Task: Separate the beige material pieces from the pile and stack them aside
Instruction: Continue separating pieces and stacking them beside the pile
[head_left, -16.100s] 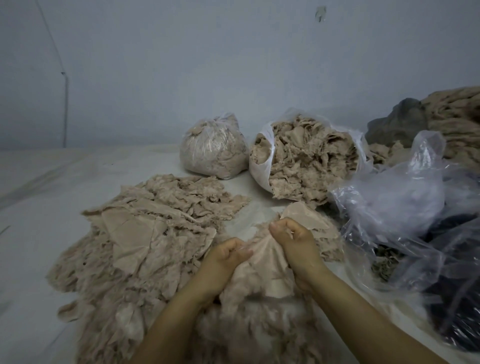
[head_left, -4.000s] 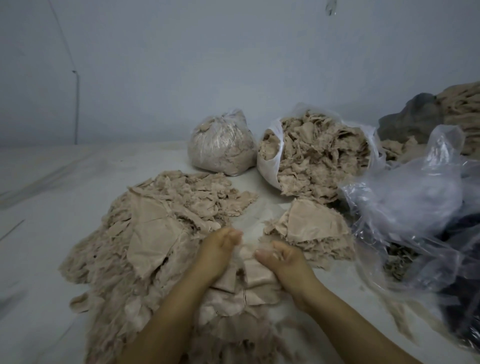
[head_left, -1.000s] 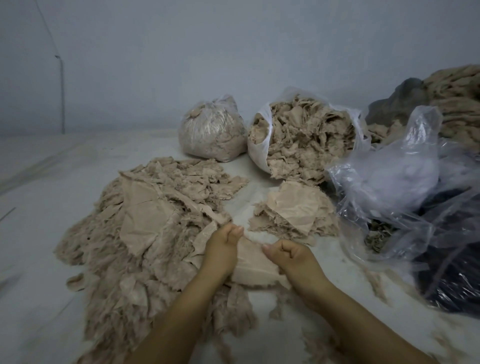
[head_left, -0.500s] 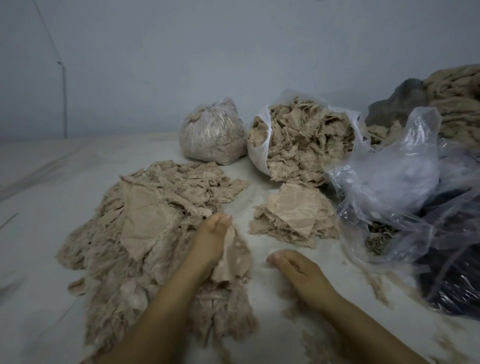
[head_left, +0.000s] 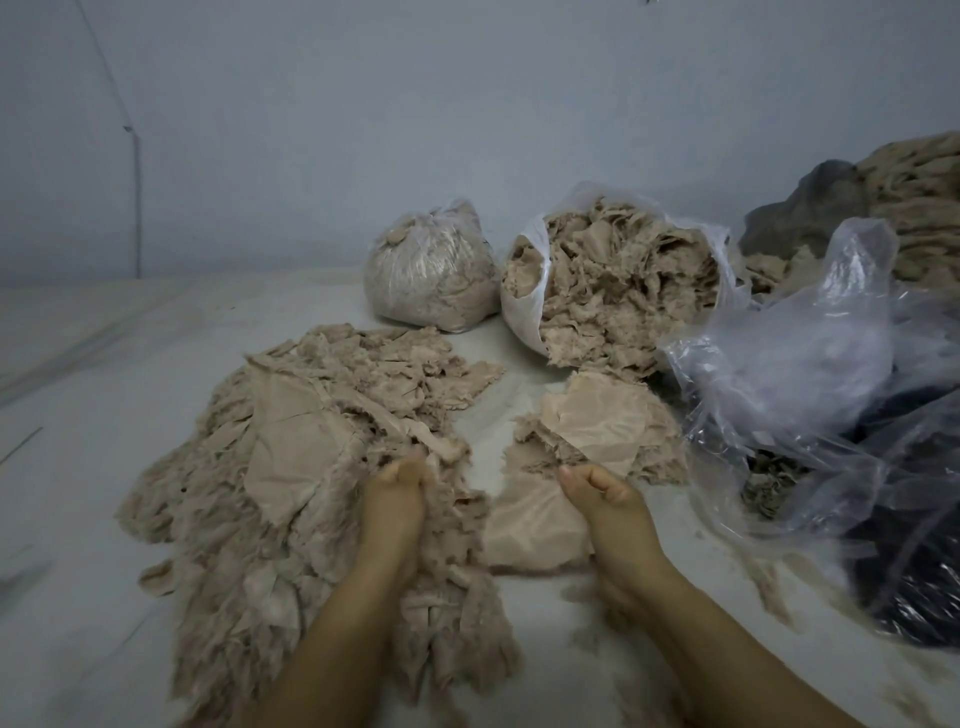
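Clearly light, limp and frayed: left hand (head_left: 397, 499) is buried fingers-down in the pile (head_left: 291, 467), grip hidden; right hand (head_left: 602, 493) pinches a piece (head_left: 530, 525) beneath it, best held by its smooth edge, near the stack (head_left: 608, 426) beyond.

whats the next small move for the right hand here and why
Probably carry the piece forward onto the small stack. The right hand grips its edge, it lies apart from the pile, and the stack sits just beyond; the left hand digs in the pile.
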